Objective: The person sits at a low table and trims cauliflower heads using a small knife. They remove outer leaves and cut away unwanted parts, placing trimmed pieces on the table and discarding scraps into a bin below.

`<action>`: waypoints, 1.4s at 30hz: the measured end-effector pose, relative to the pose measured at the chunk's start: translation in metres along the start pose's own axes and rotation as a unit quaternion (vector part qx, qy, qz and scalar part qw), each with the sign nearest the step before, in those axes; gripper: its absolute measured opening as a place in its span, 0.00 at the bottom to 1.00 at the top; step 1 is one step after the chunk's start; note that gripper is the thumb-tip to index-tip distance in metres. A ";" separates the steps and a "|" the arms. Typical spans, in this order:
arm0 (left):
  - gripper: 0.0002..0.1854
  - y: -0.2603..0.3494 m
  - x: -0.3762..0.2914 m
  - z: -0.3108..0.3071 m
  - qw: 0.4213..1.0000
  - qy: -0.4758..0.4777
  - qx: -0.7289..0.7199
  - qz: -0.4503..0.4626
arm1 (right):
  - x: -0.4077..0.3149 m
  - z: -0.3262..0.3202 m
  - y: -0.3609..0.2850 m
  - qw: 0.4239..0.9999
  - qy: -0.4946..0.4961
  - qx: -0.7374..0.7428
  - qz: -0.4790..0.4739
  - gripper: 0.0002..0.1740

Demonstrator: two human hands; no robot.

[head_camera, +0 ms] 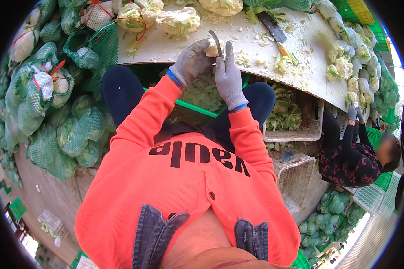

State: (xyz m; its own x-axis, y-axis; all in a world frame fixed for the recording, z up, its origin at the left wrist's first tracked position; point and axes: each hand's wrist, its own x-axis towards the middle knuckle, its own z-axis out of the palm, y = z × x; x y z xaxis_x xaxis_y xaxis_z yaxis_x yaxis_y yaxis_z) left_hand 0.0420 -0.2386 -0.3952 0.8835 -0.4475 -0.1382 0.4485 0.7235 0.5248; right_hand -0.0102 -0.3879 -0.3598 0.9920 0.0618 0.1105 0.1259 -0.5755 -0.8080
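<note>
My left hand (192,61), in a grey glove, is closed on a small piece of cauliflower (212,48) at the near edge of the white board. Against that piece lies the dark curved blade of a small knife (216,39). My right hand (229,79), also gloved, grips the knife low down, its index finger stretched along beside the blade. Below both hands, a green crate (197,107) between my knees holds many cut florets (203,90). Larger cauliflower heads (180,22) rest on the board beyond my left hand.
On the crumb-strewn board (309,37) lies a cleaver (272,28) with a wooden handle. Netted cauliflowers (75,131) crowd the left. A white crate (293,136) of leaves stands right of my knee. Farther right, a co-worker (353,154) sits with gloved hands at the board's edge.
</note>
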 end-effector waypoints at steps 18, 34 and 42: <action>0.15 -0.051 -0.037 -0.064 0.982 0.155 -0.075 0.072 | -0.032 0.061 0.038 0.996 -0.062 -0.004 0.060 0.32; 0.15 -0.040 -0.057 -0.078 0.987 0.108 -0.112 0.034 | -0.051 0.047 0.028 0.993 -0.016 -0.052 0.102 0.42; 0.13 -0.053 -0.060 -0.045 0.983 0.133 -0.087 0.089 | -0.050 0.057 -0.005 0.985 -0.073 -0.131 0.087 0.41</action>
State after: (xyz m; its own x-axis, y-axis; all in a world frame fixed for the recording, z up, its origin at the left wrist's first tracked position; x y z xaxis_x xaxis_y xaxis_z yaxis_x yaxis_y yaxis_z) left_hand -0.0291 -0.2265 -0.4522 0.9434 -0.1693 -0.2851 0.2800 0.8672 0.4117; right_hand -0.0595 -0.3414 -0.3945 0.9920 0.0496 -0.1163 -0.0348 -0.7773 -0.6282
